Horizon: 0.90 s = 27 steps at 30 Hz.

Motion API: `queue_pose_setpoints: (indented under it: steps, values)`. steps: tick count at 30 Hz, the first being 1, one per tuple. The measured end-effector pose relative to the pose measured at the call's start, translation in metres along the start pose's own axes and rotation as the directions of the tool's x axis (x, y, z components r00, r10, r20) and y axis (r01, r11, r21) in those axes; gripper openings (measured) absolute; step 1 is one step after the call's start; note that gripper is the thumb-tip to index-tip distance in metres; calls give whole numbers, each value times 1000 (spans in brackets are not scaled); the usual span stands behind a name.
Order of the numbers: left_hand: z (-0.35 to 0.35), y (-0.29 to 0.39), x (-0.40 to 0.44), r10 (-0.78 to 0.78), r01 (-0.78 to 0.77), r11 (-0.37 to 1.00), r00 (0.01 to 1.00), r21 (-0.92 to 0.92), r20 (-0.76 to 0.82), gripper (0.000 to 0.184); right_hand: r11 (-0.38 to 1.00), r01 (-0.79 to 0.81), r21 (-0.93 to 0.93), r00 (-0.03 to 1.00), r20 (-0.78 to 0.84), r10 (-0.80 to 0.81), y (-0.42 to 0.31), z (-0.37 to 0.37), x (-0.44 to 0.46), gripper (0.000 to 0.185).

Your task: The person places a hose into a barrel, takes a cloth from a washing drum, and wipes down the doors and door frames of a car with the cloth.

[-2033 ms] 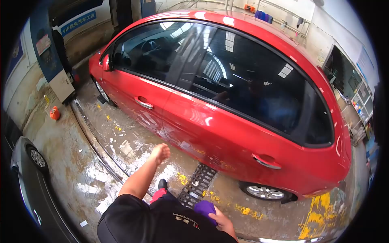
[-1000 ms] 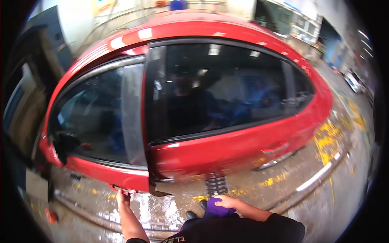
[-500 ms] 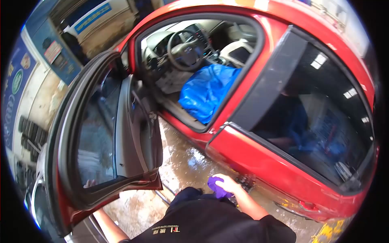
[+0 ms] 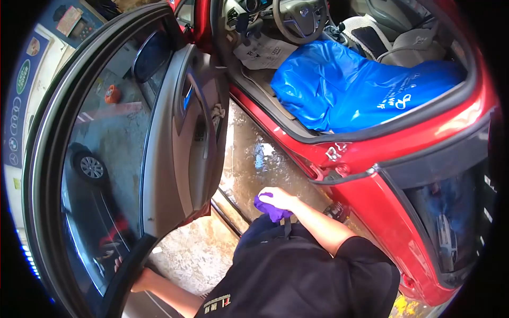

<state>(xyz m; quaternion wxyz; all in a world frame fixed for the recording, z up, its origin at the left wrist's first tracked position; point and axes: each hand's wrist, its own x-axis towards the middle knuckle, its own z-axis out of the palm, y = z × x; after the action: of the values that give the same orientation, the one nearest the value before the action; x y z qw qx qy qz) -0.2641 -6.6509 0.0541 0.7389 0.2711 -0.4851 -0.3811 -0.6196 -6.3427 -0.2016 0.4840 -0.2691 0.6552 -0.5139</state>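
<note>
The front door (image 4: pixel 183 153) of a red car stands wide open on my left. My left hand (image 4: pixel 140 280) grips the rear edge of its window frame, with fingertips showing on the far side of the glass. In front of my body, my right hand (image 4: pixel 282 198) is closed around a bunched purple cloth (image 4: pixel 273 211), apart from the car. Beyond the doorway, a blue plastic cover (image 4: pixel 339 87) with white print lies over the front seat. The door's inner panel, with its handle and switches, faces the cabin.
The red car body (image 4: pixel 366 212) with its rear side window runs along my right. Inside are a steering wheel (image 4: pixel 302 18) and a paper floor mat (image 4: pixel 265 52). The floor (image 4: pixel 260 159) between door and sill is wet. Through the door glass a dark car (image 4: pixel 87 212) shows.
My view has shifted nearer the doorway, so the door and covered seat look larger. My left hand shows more plainly on the frame. The purple cloth stays in my right hand.
</note>
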Motion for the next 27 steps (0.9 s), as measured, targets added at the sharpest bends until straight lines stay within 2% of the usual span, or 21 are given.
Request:
queue_pose_setpoints:
  steps: [1, 2, 4, 6, 8, 9, 13, 15, 17, 21, 23, 24, 26, 27]
  values:
    - [-5, -3, 7, -17, 16, 1000, 997, 19, 75, 47, 998, 56, -28, 997, -55, -58, 2, 3, 15, 27]
    - [-9, -11, 16, -19, 16, 999, 996, 32, 88, 47, 999, 49, -11, 997, -54, -50, 6, 2, 32, 27]
    - [-14, -14, 25, -119, 122, 992, 990, -34, 72, 53, 1000, -5, -30, 1000, -12, 5, 15, 3, 56, 28]
    - [-33, -23, 37, -114, 116, 993, 985, -13, 133, 54, 1000, -22, -21, 1000, 17, 22, 20, 5, 76, 29]
    - [-40, -36, 48, 47, -92, 971, 979, 223, 198, 54, 1000, -15, -18, 1000, 12, 15, 22, 6, 96, 29]
    - [-31, -33, 44, 41, -79, 989, 960, 124, 278, 45, 999, -25, -22, 999, 24, 26, 18, 4, 104, 29]
    - [-2, -65, 43, 3, -65, 987, 919, 145, 395, 44, 996, -80, -42, 997, 16, 81, -3, -9, 132, 30]
    - [19, -84, 42, -22, -62, 985, 883, 162, 469, 43, 999, -41, -35, 999, -15, 40, 16, -13, 161, 30]
    - [47, -108, 44, -51, -60, 982, 829, 178, 558, 43, 999, 38, -8, 997, -61, -39, 35, -22, 190, 25]
    - [102, -157, 46, -146, -65, 965, 675, 256, 723, 42, 988, 53, 142, 984, -175, -28, 39, -76, 248, 19]
    - [125, -178, 39, -192, -87, 949, 603, 303, 774, 41, 962, 141, 233, 958, -277, -73, 38, -114, 284, 15]
    - [137, -187, 37, -215, -102, 940, 565, 327, 797, 41, 951, 229, 209, 922, -359, -143, 44, -133, 310, 16]
    - [164, -212, 33, -264, -130, 922, 482, 366, 835, 41, 950, 210, 232, 913, -394, -106, 52, -182, 363, 22]
    - [174, -222, 31, -290, -143, 911, 443, 386, 848, 40, 951, 257, 171, 862, -487, -145, 39, -211, 379, 27]
